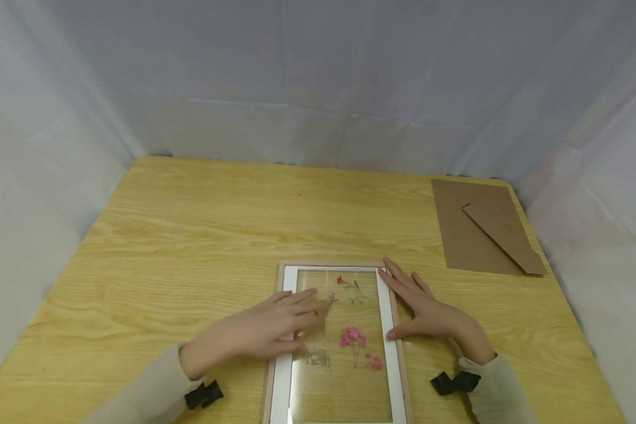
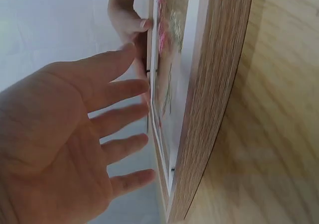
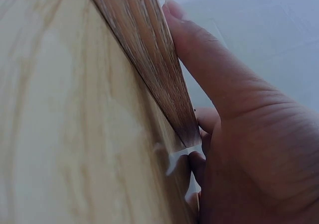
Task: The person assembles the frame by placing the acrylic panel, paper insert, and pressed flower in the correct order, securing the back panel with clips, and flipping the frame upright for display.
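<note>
A picture frame [image 1: 398,368] with a light wooden edge and a white inner border lies flat near the table's front. Pressed flowers show under its clear pane, among them a pink cluster [image 1: 353,335] and a small red bloom [image 1: 340,280]. My left hand [image 1: 275,324] hovers palm down over the frame's left side, its fingers extended above the pane; the left wrist view has the palm apart from the wooden side [image 2: 207,94]. On the right side rests my right hand [image 1: 429,312], thumb on the white border and fingertips at the far right corner. Some of its fingers are partly hidden behind the corner.
At the table's back right lies a brown backing board [image 1: 471,235] with a folded-out stand strip [image 1: 500,235]. White curtains [image 1: 318,82] enclose the wooden table [image 1: 191,235] at the back and both sides. Black straps [image 1: 204,394] sit at both wrists.
</note>
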Demonstrator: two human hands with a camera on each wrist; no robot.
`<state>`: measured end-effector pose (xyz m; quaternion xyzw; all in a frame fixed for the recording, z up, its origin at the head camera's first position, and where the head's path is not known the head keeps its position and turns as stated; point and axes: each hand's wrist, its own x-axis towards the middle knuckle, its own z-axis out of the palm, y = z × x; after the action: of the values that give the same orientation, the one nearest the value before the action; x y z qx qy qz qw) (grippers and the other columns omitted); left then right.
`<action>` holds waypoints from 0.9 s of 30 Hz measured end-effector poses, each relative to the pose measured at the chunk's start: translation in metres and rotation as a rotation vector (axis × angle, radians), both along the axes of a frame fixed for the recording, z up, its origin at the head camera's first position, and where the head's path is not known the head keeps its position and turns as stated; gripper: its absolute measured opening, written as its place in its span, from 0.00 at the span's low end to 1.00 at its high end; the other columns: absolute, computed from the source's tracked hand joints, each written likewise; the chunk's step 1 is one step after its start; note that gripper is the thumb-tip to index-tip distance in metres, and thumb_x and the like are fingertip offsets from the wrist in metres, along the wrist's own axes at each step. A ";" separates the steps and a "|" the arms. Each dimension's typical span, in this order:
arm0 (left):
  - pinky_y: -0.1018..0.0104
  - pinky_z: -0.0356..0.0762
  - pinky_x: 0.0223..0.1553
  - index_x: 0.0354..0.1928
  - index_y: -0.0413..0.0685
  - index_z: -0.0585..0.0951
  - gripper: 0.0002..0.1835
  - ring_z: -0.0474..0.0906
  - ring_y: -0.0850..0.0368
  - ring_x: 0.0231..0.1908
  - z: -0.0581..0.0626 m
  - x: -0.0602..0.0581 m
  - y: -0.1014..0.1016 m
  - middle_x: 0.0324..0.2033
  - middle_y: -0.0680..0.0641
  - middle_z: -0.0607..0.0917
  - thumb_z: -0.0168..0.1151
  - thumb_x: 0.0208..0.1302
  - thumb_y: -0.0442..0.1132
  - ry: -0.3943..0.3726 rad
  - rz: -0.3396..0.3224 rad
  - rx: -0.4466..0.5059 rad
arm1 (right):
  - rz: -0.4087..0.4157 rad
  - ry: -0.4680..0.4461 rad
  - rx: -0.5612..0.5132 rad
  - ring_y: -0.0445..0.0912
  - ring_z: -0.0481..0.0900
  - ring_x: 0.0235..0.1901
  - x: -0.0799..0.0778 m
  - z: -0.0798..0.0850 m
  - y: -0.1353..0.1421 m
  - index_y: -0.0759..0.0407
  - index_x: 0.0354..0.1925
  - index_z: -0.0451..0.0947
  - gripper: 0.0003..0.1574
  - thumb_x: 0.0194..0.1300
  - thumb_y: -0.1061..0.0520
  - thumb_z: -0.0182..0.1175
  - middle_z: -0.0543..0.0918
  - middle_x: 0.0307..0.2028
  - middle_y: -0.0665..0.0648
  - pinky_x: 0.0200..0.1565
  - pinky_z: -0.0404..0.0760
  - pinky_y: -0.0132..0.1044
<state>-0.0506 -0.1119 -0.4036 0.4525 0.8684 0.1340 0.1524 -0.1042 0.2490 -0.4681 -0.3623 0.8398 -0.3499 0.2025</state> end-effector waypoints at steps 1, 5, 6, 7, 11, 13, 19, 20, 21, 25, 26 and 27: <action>0.36 0.50 0.70 0.73 0.43 0.66 0.37 0.48 0.39 0.74 0.001 0.000 -0.003 0.75 0.41 0.57 0.58 0.68 0.56 -0.004 0.018 0.006 | -0.002 -0.003 0.001 0.57 0.29 0.76 0.000 0.000 0.000 0.54 0.80 0.34 0.74 0.55 0.39 0.74 0.26 0.78 0.58 0.68 0.23 0.64; 0.35 0.43 0.70 0.77 0.38 0.50 0.58 0.36 0.35 0.75 0.002 0.000 -0.018 0.76 0.35 0.41 0.67 0.56 0.62 -0.077 0.151 -0.023 | -0.008 -0.010 0.001 0.56 0.29 0.76 0.000 0.001 0.000 0.53 0.80 0.34 0.74 0.55 0.40 0.73 0.26 0.78 0.57 0.69 0.23 0.64; 0.36 0.41 0.71 0.77 0.37 0.47 0.63 0.33 0.35 0.75 0.001 0.000 -0.022 0.76 0.34 0.37 0.69 0.52 0.64 -0.096 0.181 -0.042 | -0.009 -0.011 0.000 0.56 0.29 0.76 0.000 0.001 0.000 0.53 0.80 0.34 0.74 0.55 0.40 0.73 0.26 0.78 0.57 0.69 0.23 0.64; 0.36 0.39 0.71 0.77 0.37 0.44 0.66 0.30 0.35 0.75 0.001 0.001 -0.024 0.76 0.34 0.34 0.70 0.49 0.66 -0.119 0.209 -0.058 | -0.010 -0.010 0.001 0.56 0.29 0.76 0.000 0.001 0.000 0.53 0.80 0.34 0.74 0.55 0.40 0.73 0.26 0.78 0.57 0.69 0.23 0.64; 0.40 0.35 0.72 0.76 0.34 0.37 0.74 0.25 0.37 0.75 -0.005 0.003 -0.031 0.75 0.35 0.28 0.71 0.43 0.69 -0.186 0.253 -0.097 | -0.006 -0.009 0.009 0.56 0.29 0.76 0.000 0.002 0.000 0.53 0.80 0.33 0.74 0.55 0.40 0.73 0.26 0.78 0.56 0.69 0.24 0.63; 0.41 0.35 0.72 0.76 0.34 0.36 0.75 0.25 0.38 0.75 -0.007 0.004 -0.032 0.75 0.36 0.26 0.71 0.42 0.70 -0.199 0.257 -0.096 | -0.009 -0.007 0.023 0.55 0.29 0.76 0.000 0.002 0.000 0.53 0.80 0.33 0.75 0.54 0.39 0.73 0.25 0.78 0.56 0.69 0.25 0.63; 0.42 0.35 0.72 0.76 0.33 0.37 0.74 0.24 0.39 0.75 -0.009 0.004 -0.034 0.75 0.36 0.26 0.70 0.43 0.71 -0.199 0.252 -0.078 | -0.029 0.002 0.086 0.56 0.28 0.76 0.005 0.009 0.000 0.53 0.80 0.33 0.78 0.50 0.33 0.73 0.23 0.77 0.58 0.70 0.26 0.64; 0.42 0.35 0.72 0.76 0.33 0.37 0.74 0.25 0.39 0.75 -0.009 0.004 -0.034 0.75 0.36 0.26 0.69 0.43 0.71 -0.198 0.251 -0.075 | -0.028 0.004 0.095 0.56 0.28 0.76 0.007 0.011 0.000 0.54 0.80 0.34 0.79 0.50 0.32 0.73 0.23 0.77 0.59 0.70 0.27 0.64; 0.43 0.35 0.72 0.76 0.33 0.37 0.74 0.25 0.39 0.75 -0.009 0.004 -0.034 0.75 0.36 0.26 0.69 0.43 0.71 -0.197 0.251 -0.072 | -0.024 0.004 0.099 0.57 0.28 0.76 0.009 0.013 0.000 0.55 0.79 0.33 0.80 0.49 0.32 0.73 0.22 0.77 0.60 0.70 0.27 0.65; 0.43 0.35 0.73 0.76 0.34 0.39 0.73 0.25 0.39 0.75 -0.010 0.004 -0.033 0.75 0.36 0.27 0.70 0.43 0.71 -0.178 0.254 -0.083 | -0.011 -0.007 0.102 0.60 0.28 0.76 0.017 0.016 -0.003 0.58 0.79 0.33 0.81 0.48 0.33 0.74 0.21 0.76 0.62 0.69 0.27 0.66; 0.43 0.36 0.73 0.76 0.34 0.41 0.73 0.26 0.38 0.75 -0.010 0.005 -0.032 0.75 0.35 0.27 0.69 0.43 0.71 -0.163 0.254 -0.089 | -0.011 -0.009 0.101 0.60 0.28 0.76 0.018 0.016 -0.004 0.58 0.79 0.32 0.82 0.48 0.33 0.74 0.20 0.76 0.62 0.69 0.27 0.67; 0.42 0.37 0.73 0.76 0.33 0.42 0.72 0.27 0.38 0.75 -0.010 0.006 -0.032 0.75 0.35 0.28 0.69 0.44 0.71 -0.149 0.251 -0.093 | -0.012 -0.010 0.098 0.60 0.28 0.76 0.019 0.016 -0.004 0.59 0.79 0.32 0.82 0.48 0.34 0.74 0.21 0.76 0.62 0.69 0.27 0.67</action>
<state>-0.0446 -0.1437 -0.4139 0.3215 0.9097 0.1447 0.2192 -0.0856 0.2447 -0.4524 -0.3451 0.8570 -0.3114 0.2223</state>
